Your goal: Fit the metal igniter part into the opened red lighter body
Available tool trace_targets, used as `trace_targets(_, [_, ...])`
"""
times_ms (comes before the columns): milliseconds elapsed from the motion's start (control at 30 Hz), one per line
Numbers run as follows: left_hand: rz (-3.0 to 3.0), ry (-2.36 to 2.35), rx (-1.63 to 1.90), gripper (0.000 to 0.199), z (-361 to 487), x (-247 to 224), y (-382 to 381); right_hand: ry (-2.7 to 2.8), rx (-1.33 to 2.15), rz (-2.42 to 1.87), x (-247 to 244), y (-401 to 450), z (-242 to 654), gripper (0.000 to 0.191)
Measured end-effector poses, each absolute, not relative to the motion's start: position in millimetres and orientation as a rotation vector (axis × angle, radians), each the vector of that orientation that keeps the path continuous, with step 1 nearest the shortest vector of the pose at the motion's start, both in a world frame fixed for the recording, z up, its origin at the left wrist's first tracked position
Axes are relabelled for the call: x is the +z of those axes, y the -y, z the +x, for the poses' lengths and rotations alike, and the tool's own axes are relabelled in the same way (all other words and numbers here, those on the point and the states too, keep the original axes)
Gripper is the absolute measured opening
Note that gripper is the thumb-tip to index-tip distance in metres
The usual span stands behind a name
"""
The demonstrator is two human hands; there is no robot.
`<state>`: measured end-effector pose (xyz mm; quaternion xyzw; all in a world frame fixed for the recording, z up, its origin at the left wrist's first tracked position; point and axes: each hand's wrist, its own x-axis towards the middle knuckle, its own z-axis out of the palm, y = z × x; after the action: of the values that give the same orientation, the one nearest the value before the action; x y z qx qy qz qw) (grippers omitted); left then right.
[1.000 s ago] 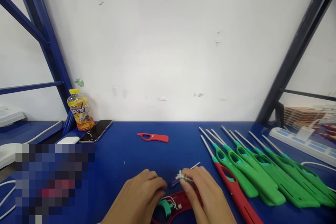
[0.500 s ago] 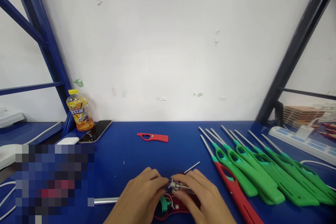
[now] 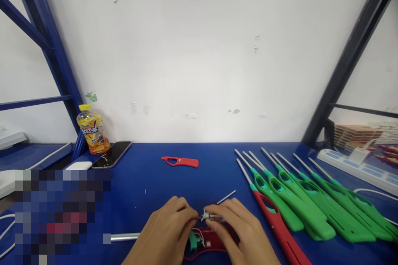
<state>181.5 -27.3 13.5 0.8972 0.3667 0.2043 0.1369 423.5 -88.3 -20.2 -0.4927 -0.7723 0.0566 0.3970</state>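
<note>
My right hand (image 3: 241,230) pinches a clear fuel tank with a pale valve end (image 3: 207,215), held just above the table. My left hand (image 3: 168,227) has its thumb and forefinger pressed together right at that valve; what they grip, if anything, is too small to make out. Below both hands lies an opened red lighter shell (image 3: 214,245), holding a green trigger (image 3: 194,241) and thin white wires. A metal tube (image 3: 124,237) sticks out to the left from behind my left hand. Another thin rod (image 3: 226,197) shows beyond my right fingers.
A red shell half (image 3: 183,162) lies farther back. To the right are several green lighters (image 3: 304,211) and a red one (image 3: 276,223). A phone (image 3: 112,154) and a drink bottle (image 3: 93,132) stand at back left, a power strip (image 3: 357,169) at far right.
Both hands stay nearly in place. The fuel tank's valve end has shifted slightly to the right and up, uncovering a little more of the red shell below.
</note>
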Motion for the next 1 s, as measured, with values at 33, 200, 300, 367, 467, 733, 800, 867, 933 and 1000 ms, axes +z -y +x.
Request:
trace_targets(33, [2.6,-1.06,0.607,0.033,181.1,13.8,27.1,1.956,0.148,-1.254,-19.9,88.7,423.3,0.026])
trace_targets(200, [2.609,-1.039,0.649,0.034,180.4,12.8,27.2,1.96,0.168,-1.284,-18.0,89.4,422.4,0.024])
trace_targets(300, [2.616,-1.03,0.655,0.034,181.4,11.8,27.9,1.963,0.172,-1.288,-18.4,88.9,423.0,0.025])
trace_targets(367, [2.621,-1.024,0.657,0.034,181.9,11.6,28.2,1.963,0.171,-1.29,-19.0,88.8,423.4,0.025])
trace_targets(467, [2.628,-1.021,0.659,0.035,182.0,11.1,28.8,1.963,0.169,-1.288,-19.5,89.0,422.9,0.025])
trace_targets(733, [2.636,-1.024,0.674,0.033,183.6,10.7,30.7,1.962,0.154,-1.283,-17.3,88.8,420.5,0.025])
trace_targets(800, [2.637,-1.023,0.675,0.032,183.3,11.9,31.0,1.96,0.149,-1.282,-16.9,88.5,420.6,0.025])
trace_targets(867, [2.637,-1.026,0.673,0.031,182.6,12.9,31.1,1.958,0.145,-1.281,-16.8,88.4,420.8,0.026])
trace_targets(933, [2.636,-1.03,0.666,0.032,182.1,13.3,30.6,1.954,0.139,-1.282,-17.0,88.8,421.0,0.026])
trace_targets(1000, [2.635,-1.034,0.662,0.032,181.9,12.7,29.5,1.954,0.133,-1.283,-17.1,89.6,421.1,0.025])
